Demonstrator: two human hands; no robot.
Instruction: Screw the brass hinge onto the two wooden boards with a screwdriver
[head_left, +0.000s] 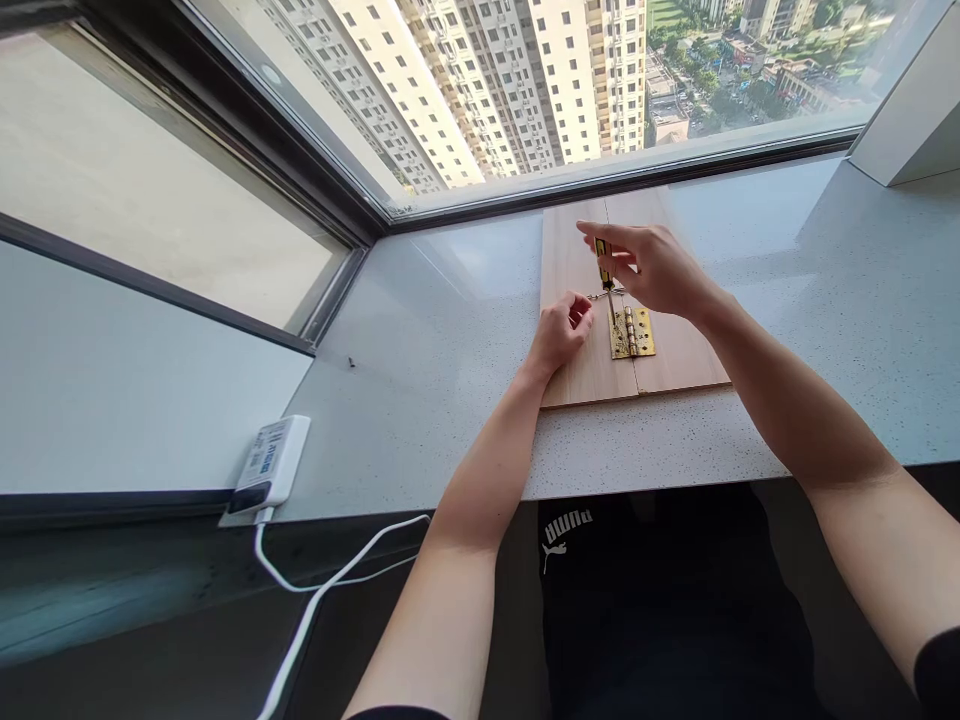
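My right hand (651,265) grips a screwdriver (604,264) with a yellow and black handle, its shaft pointing down. The screwdriver's tip meets the left leaf of a brass butt hinge (632,334), near its upper edge. Lying open, the hinge spans the seam between two pale wooden boards (585,378). My left hand (564,330) rests on the left board, left of the hinge, with its fingers curled in; whatever they hold, if anything, is hidden. Small screws (598,296) lie on the boards just above the hinge, partly behind my hands.
The boards lie on a speckled white countertop (442,400) against a window frame (480,212). A white power strip (273,462) with a white cable (315,600) stands at the left front corner. A small dark bit (351,362) lies left; a white block (911,110) stands right.
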